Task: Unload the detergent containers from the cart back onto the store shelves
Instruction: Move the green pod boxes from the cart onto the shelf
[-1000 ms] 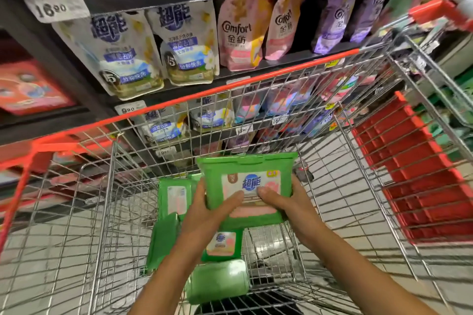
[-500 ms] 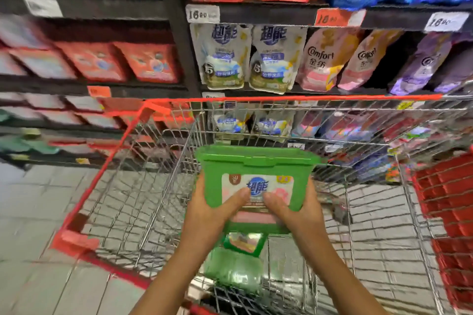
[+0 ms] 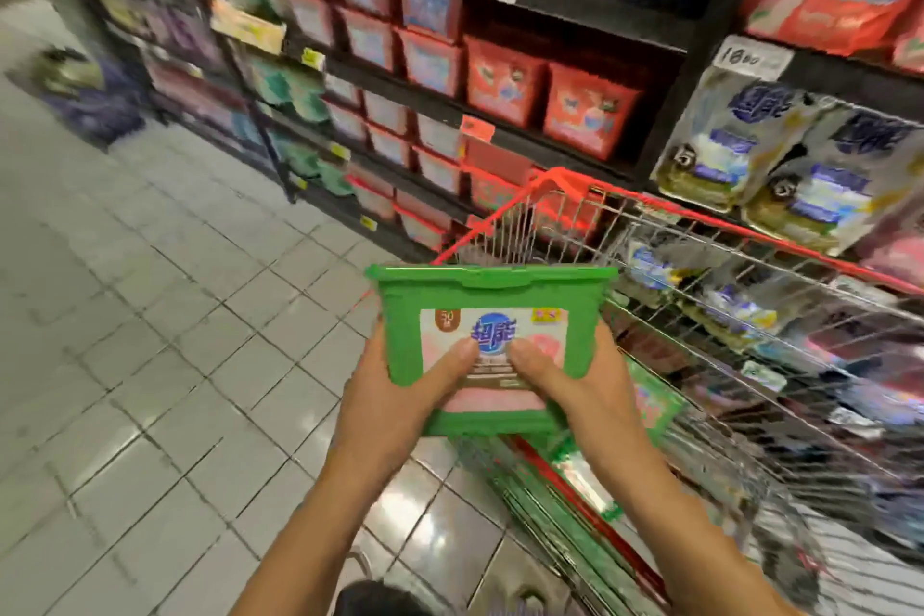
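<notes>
Supermarket aisle, grey tiled floor (image 3: pixel 150 315) filling 7 to 10 o'clock. Dark store shelves (image 3: pixel 600 10) run from 11 to 3 o'clock, stocked with red boxes (image 3: pixel 550 100) at 12 and pale pouches (image 3: pixel 750 150) at 2, with a white price tag (image 3: pixel 752 58) just above the pouches. Wire cart (image 3: pixel 750 235) with red rim sits at 3 to 5 o'clock, beside the shelves. Heavy motion blur toward the edges.

Green detergent box (image 3: pixel 495 295) at frame centre, upright, lid edge on top, label facing the camera. It is held out in the air, clear of the cart's left side and off the shelves. Left hand (image 3: pixel 395 410) grips its 7 o'clock corner and right hand (image 3: pixel 585 395) its 5 o'clock corner, both thumbs (image 3: pixel 450 360) pressed on the label and nearly touching; fingers wrap behind, out of sight.

Another green box (image 3: pixel 655 403) lies in the cart at 4 o'clock, just behind the right hand; more green packaging lower in the basket, too blurred to count.
</notes>
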The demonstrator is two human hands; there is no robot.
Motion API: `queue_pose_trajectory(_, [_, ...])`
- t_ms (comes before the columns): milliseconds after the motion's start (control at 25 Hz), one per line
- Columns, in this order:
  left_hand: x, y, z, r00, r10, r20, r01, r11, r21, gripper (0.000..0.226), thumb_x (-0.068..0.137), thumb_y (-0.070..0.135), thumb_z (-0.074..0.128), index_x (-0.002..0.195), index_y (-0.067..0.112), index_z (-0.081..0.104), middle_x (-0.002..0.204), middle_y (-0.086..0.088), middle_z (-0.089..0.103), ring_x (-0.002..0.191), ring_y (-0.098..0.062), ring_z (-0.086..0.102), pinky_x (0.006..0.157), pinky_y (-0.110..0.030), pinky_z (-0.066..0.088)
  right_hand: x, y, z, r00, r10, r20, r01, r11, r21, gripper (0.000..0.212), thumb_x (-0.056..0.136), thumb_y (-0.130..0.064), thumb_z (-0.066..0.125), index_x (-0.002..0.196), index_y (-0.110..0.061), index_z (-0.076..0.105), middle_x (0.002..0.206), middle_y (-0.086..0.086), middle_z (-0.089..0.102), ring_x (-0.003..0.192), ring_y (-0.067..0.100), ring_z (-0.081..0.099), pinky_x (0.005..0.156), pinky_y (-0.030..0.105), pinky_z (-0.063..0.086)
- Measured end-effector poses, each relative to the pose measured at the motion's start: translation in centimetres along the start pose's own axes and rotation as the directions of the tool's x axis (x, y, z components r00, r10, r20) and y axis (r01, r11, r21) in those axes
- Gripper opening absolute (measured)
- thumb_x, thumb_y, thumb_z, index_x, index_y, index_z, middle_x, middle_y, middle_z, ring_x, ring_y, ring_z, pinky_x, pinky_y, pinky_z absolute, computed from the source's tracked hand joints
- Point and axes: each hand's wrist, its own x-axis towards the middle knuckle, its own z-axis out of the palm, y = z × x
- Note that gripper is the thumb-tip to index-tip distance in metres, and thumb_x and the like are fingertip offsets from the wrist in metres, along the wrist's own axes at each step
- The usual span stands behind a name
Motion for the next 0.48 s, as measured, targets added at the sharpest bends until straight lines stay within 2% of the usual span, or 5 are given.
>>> queue_pose_trajectory(80, [0.9, 0.0, -4.0, 1.000, 0.009, -0.019, -0.010, 0.999, -0.034, 0.066, 0.052, 0.063, 0.076, 0.107, 0.030, 0.063, 0.094, 0.016, 0.075, 0.084, -0.005, 0.072, 0.071, -0.023, 0.055, 1.1, -0.3, 3.9, 0.998, -0.014, 0.058, 0.014, 1.000, -0.002, 0.052, 0.063, -0.029, 0.080, 0.109, -0.021, 0.057, 0.093, -0.014, 0.075, 0.082, 0.003, 0.071, 0.067, 0.012, 0.051])
queue_pose_trajectory(160, [2.1, 0.3, -8.2, 1.000, 0.026, -0.016, -0.028, 0.996, -0.080, 0.061, 0.055, 0.057, 0.085, 0.104, 0.028, 0.064, 0.092, 0.016, 0.075, 0.080, -0.003, 0.072, 0.063, -0.016, 0.054, 2.1, -0.4, 7.9, 0.996, -0.018, 0.086, 0.016, 1.000, 0.021, 0.051, 0.064, -0.026, 0.079, 0.110, -0.022, 0.056, 0.096, -0.011, 0.075, 0.085, 0.006, 0.072, 0.069, 0.015, 0.053])
queue_pose_trajectory(320, [5.4, 1.2, -17.1, 0.998, 0.061, 0.023, -0.059, 0.994, -0.088, 0.054, 0.053, 0.051, 0.074, 0.101, 0.027, 0.065, 0.090, 0.017, 0.075, 0.078, 0.000, 0.071, 0.059, -0.008, 0.050, 3.8, -0.3, 16.6, 0.996, -0.055, 0.073, 0.051, 0.997, 0.057, 0.045, 0.063, -0.020, 0.078, 0.103, -0.019, 0.059, 0.088, -0.014, 0.076, 0.076, 0.002, 0.071, 0.062, 0.011, 0.052])
queue_pose_trajectory(400, [7.5, 1.3, -20.5, 0.997, 0.064, 0.035, -0.060, 0.993, -0.104, 0.058, 0.052, 0.050, 0.074, 0.103, 0.024, 0.065, 0.091, 0.014, 0.076, 0.078, -0.002, 0.072, 0.060, -0.010, 0.051, 5.1, -0.3, 20.1, 0.995, -0.069, 0.075, 0.063, 0.994, 0.084, 0.042, 0.063, -0.020, 0.078, 0.101, -0.019, 0.060, 0.084, -0.015, 0.075, 0.073, -0.001, 0.070, 0.060, 0.010, 0.051])
queue_pose_trajectory(480, [9.6, 1.7, -22.7, 0.996, 0.078, 0.041, -0.072, 0.990, -0.124, 0.057, 0.053, 0.047, 0.074, 0.102, 0.020, 0.066, 0.091, 0.010, 0.076, 0.078, -0.004, 0.072, 0.060, -0.011, 0.051, 6.7, -0.8, 22.6, 0.993, -0.073, 0.094, 0.065, 0.994, 0.084, 0.047, 0.062, -0.027, 0.083, 0.104, -0.020, 0.062, 0.091, -0.011, 0.076, 0.079, 0.003, 0.072, 0.063, 0.012, 0.052])
